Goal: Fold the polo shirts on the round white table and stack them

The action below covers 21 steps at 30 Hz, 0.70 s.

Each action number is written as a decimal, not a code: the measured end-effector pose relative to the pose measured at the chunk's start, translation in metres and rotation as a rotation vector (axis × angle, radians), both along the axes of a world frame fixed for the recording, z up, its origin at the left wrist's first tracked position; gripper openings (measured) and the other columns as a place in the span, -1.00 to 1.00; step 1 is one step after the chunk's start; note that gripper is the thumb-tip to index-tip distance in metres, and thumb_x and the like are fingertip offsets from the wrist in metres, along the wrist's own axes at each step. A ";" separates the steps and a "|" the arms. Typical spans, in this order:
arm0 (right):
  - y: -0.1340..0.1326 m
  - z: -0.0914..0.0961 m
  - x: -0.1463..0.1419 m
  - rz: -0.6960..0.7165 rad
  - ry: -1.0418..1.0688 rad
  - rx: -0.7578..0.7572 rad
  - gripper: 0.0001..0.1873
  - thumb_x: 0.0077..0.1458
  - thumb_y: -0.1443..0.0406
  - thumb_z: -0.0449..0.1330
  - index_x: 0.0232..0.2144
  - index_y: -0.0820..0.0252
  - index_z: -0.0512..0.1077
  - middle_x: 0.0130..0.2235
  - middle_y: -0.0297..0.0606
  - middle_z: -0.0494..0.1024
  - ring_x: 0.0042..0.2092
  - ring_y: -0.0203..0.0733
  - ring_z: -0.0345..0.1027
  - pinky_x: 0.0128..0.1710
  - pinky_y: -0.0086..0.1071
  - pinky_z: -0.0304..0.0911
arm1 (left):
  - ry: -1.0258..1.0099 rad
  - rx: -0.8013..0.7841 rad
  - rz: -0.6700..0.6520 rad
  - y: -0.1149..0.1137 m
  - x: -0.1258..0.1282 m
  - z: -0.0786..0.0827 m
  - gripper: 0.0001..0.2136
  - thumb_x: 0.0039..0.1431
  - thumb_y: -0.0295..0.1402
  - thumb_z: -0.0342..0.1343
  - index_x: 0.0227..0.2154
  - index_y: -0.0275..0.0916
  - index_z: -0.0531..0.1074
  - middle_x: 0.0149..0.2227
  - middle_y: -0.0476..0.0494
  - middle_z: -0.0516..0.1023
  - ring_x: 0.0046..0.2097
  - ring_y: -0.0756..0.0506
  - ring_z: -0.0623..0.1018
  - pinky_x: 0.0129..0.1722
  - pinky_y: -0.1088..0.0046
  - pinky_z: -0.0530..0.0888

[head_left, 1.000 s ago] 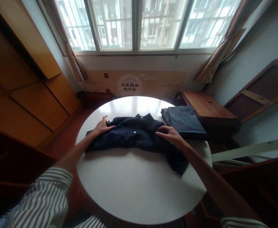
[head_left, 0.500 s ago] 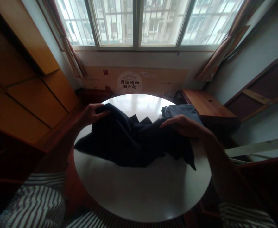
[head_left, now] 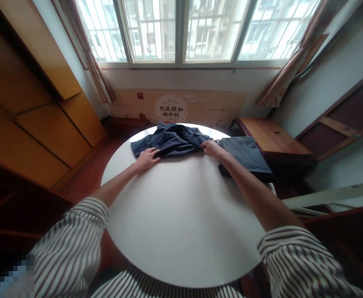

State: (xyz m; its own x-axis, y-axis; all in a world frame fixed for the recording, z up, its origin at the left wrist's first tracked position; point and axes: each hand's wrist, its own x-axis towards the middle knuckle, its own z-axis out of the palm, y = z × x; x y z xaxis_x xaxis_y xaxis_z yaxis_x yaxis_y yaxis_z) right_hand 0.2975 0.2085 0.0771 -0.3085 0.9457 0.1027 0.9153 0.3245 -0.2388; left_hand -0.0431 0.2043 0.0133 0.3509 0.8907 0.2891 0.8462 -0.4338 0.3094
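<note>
A dark blue garment lies crumpled along the far edge of the round white table; its exact kind cannot be told from its folds. At its near left edge, my left hand rests with fingers stretched out, the fingertips touching the cloth. My right hand is closed on the garment's right end, with the fingers curled around the fabric. Just right of that hand, partly behind my forearm, sits a folded grey-blue cloth at the table's right side.
Behind the table on the right stands a wooden desk. Yellow-brown cabinets line the left wall. A printed banner runs below the barred window, with a curtain on each side.
The garment has gone from being held up over the middle of the table to lying at its far edge. Both hands have moved inward and down, and the left fingers have opened.
</note>
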 end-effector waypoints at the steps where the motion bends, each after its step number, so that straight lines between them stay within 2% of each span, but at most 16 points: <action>1: -0.003 -0.009 0.001 -0.002 0.001 -0.005 -0.58 -0.02 0.51 0.15 -0.08 0.34 0.56 -0.24 -0.08 0.65 -0.22 -0.13 0.50 -0.11 -0.42 0.33 | -0.002 0.001 0.007 -0.002 0.000 -0.006 -0.59 0.18 -0.17 0.18 0.06 -0.19 0.47 0.03 -0.27 0.51 0.05 -0.25 0.49 0.08 0.13 0.41; 4: -0.012 -0.016 0.008 -0.039 0.003 0.023 -0.56 0.00 0.51 0.12 -0.06 0.36 0.55 -0.15 0.00 0.63 -0.10 -0.08 0.49 -0.03 -0.38 0.30 | -0.007 0.000 0.011 -0.003 -0.004 -0.007 -0.69 0.20 -0.29 0.07 -0.05 -0.24 0.53 -0.10 -0.28 0.54 -0.09 -0.20 0.53 -0.01 0.23 0.45; 8: -0.030 0.007 0.023 -0.104 0.020 0.171 -0.61 0.08 0.44 0.07 -0.07 0.29 0.55 -0.09 -0.01 0.60 -0.08 0.00 0.46 -0.03 -0.25 0.30 | -0.061 -0.052 -0.085 -0.023 -0.014 0.014 -0.76 0.17 -0.30 0.02 -0.27 -0.28 0.55 -0.37 -0.16 0.52 -0.34 -0.12 0.48 -0.27 0.37 0.43; 10: -0.042 0.023 0.029 -0.134 0.041 0.308 -0.63 0.11 0.42 0.05 -0.09 0.26 0.55 -0.11 -0.04 0.58 -0.11 0.01 0.44 -0.06 -0.22 0.30 | -0.102 -0.185 -0.200 -0.043 -0.021 0.027 -0.77 0.16 -0.24 0.05 -0.38 -0.27 0.53 -0.47 -0.06 0.46 -0.43 -0.04 0.41 -0.37 0.44 0.37; 12: -0.055 0.036 0.029 -0.172 0.037 0.434 -0.64 0.13 0.43 0.04 -0.11 0.28 0.56 -0.09 0.01 0.53 -0.07 0.06 0.39 -0.05 -0.16 0.28 | -0.126 -0.427 -0.315 -0.062 -0.027 0.038 -0.71 0.19 -0.16 0.06 -0.42 -0.27 0.53 -0.51 -0.02 0.45 -0.47 -0.01 0.40 -0.43 0.49 0.34; 14: -0.069 0.041 0.021 -0.181 -0.008 0.504 -0.68 0.16 0.43 0.03 -0.18 0.32 0.57 -0.06 0.09 0.48 -0.01 0.14 0.32 -0.02 -0.09 0.24 | -0.167 -0.595 -0.336 -0.072 -0.031 0.045 -0.63 0.25 -0.08 0.00 -0.39 -0.27 0.55 -0.51 -0.05 0.48 -0.45 -0.03 0.44 -0.44 0.50 0.35; 15: -0.078 0.039 0.014 -0.138 -0.036 0.497 -0.71 0.18 0.41 0.04 -0.23 0.31 0.57 -0.07 0.10 0.48 0.00 0.16 0.30 -0.02 -0.07 0.23 | -0.190 -0.588 -0.302 -0.073 -0.032 0.045 -0.60 0.27 -0.06 -0.02 -0.36 -0.26 0.55 -0.49 -0.07 0.51 -0.44 -0.04 0.47 -0.42 0.48 0.38; 17: -0.096 0.027 -0.002 0.029 -0.064 0.373 -0.75 0.22 0.34 0.08 -0.27 0.27 0.57 -0.16 0.03 0.50 -0.08 0.09 0.34 -0.08 -0.15 0.24 | -0.205 -0.400 -0.190 -0.066 -0.031 0.041 -0.61 0.28 -0.05 -0.02 -0.32 -0.25 0.56 -0.42 -0.12 0.56 -0.38 -0.08 0.51 -0.33 0.42 0.44; 19: -0.114 0.005 -0.019 0.224 -0.054 0.178 -0.78 0.24 0.26 0.13 -0.21 0.20 0.55 -0.27 -0.10 0.51 -0.23 -0.06 0.38 -0.22 -0.28 0.25 | -0.162 -0.161 -0.082 -0.049 -0.028 0.031 -0.65 0.26 -0.08 0.02 -0.27 -0.25 0.57 -0.29 -0.18 0.59 -0.29 -0.12 0.54 -0.18 0.35 0.46; 21: -0.128 -0.020 -0.033 0.356 -0.048 0.059 -0.77 0.23 0.21 0.17 -0.13 0.16 0.51 -0.29 -0.19 0.50 -0.32 -0.16 0.36 -0.30 -0.36 0.22 | -0.115 -0.011 0.031 -0.028 -0.025 0.018 -0.63 0.24 -0.09 0.04 -0.18 -0.29 0.56 -0.15 -0.28 0.58 -0.18 -0.18 0.55 -0.02 0.28 0.44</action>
State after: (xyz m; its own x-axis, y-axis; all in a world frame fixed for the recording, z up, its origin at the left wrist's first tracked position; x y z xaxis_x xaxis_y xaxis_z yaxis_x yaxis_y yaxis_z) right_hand 0.2645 0.0808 0.0572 -0.6231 0.7711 0.1310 0.7523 0.6367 -0.1693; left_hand -0.0678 0.1768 0.0317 0.2883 0.9038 0.3162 0.8179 -0.4042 0.4096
